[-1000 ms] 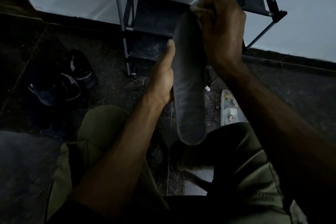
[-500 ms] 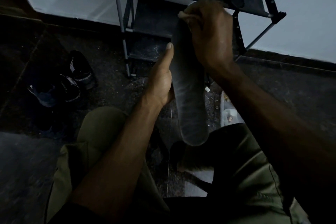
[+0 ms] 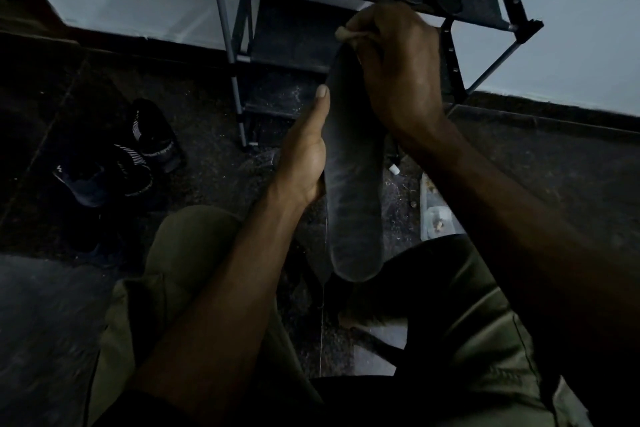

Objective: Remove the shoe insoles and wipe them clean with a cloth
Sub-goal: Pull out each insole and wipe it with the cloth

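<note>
Insole point(image 3: 355, 184): dark, long, held upright above the lap, heel end lowest, between the knees. Gripped along its left edge by the left hand point(image 3: 304, 163), thumb laid straight up the edge, fingers hidden behind. Far end covered by the right hand point(image 3: 398, 69), fingers curled round a pale cloth point(image 3: 346, 33) pressed against the insole. Shoe rack point(image 3: 311, 42): dark shelves, metal posts, stood on the floor against the pale wall, directly behind the hands. Shoes point(image 3: 121, 156): dark pair, set on the floor toward its left edge. Plastic tray point(image 3: 438, 215): on the floor, beside the right knee.
</note>
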A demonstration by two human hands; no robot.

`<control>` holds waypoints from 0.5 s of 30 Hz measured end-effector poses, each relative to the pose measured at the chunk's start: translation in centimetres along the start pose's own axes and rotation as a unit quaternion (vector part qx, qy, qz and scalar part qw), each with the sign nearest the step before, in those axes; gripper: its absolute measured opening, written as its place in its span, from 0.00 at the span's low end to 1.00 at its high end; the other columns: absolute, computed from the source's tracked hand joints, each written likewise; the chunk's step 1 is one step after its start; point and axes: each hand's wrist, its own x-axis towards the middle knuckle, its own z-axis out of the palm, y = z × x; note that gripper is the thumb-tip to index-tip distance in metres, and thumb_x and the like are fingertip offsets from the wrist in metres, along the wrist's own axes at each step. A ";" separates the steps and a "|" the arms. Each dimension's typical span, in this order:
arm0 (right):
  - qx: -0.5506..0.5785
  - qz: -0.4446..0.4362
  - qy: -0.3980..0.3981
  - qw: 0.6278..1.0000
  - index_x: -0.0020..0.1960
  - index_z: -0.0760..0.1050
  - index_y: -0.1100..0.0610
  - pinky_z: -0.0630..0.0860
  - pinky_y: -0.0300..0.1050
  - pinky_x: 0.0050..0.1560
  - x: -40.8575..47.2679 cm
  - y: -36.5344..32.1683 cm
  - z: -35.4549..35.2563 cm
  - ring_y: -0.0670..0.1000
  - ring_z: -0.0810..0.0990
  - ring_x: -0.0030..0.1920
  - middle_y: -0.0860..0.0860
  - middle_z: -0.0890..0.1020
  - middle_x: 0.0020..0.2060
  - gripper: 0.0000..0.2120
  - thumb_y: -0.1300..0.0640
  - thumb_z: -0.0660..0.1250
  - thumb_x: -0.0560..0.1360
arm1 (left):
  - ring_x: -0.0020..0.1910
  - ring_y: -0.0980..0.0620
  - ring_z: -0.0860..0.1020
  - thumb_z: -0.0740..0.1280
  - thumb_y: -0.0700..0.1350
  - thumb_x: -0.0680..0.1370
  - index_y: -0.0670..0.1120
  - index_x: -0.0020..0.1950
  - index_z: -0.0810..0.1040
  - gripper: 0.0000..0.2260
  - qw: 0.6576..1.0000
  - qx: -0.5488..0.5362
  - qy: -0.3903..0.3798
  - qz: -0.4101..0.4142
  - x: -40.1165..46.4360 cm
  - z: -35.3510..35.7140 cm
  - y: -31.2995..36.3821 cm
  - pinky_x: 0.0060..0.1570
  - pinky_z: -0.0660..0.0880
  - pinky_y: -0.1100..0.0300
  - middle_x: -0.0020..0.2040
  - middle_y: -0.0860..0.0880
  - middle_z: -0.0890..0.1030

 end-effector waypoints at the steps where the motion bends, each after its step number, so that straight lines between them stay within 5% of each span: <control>1: 0.007 -0.016 -0.017 1.000 0.49 0.80 0.60 0.77 0.44 0.47 -0.7 -0.5 0.1 0.52 0.80 0.47 0.55 0.82 0.46 0.06 0.63 0.66 0.75 | 0.65 0.47 0.76 0.52 0.53 0.84 0.42 0.71 0.71 0.21 1.000 -0.004 0.000 0.001 0.1 -0.1 -0.1 0.66 0.72 0.51 0.66 0.42 0.77; 6: 0.005 -0.063 -0.061 0.996 0.50 0.80 0.61 0.75 0.40 0.46 -2.0 -1.1 0.0 0.53 0.79 0.47 0.57 0.81 0.46 0.07 0.61 0.64 0.76 | 0.62 0.46 0.78 0.53 0.54 0.84 0.44 0.67 0.75 0.20 1.000 -0.005 0.000 0.006 0.1 -0.2 -0.3 0.64 0.74 0.48 0.63 0.42 0.79; 9: 0.003 0.009 -0.017 1.000 0.49 0.80 0.61 0.72 0.31 0.45 -0.8 0.3 -0.9 0.49 0.80 0.46 0.54 0.83 0.45 0.06 0.59 0.67 0.76 | 0.64 0.46 0.77 0.54 0.54 0.83 0.41 0.69 0.73 0.22 1.000 -0.011 -0.001 -0.005 0.4 -0.1 -0.8 0.67 0.70 0.47 0.64 0.41 0.78; 15: 0.230 0.193 0.051 0.953 0.49 0.81 0.64 0.77 0.38 0.37 -2.8 -0.2 -3.0 0.46 0.81 0.37 0.54 0.83 0.39 0.07 0.59 0.70 0.76 | 0.59 0.48 0.79 0.51 0.54 0.84 0.42 0.65 0.75 0.21 0.997 -0.071 -0.002 -0.009 1.2 -0.9 -0.7 0.59 0.74 0.54 0.59 0.44 0.81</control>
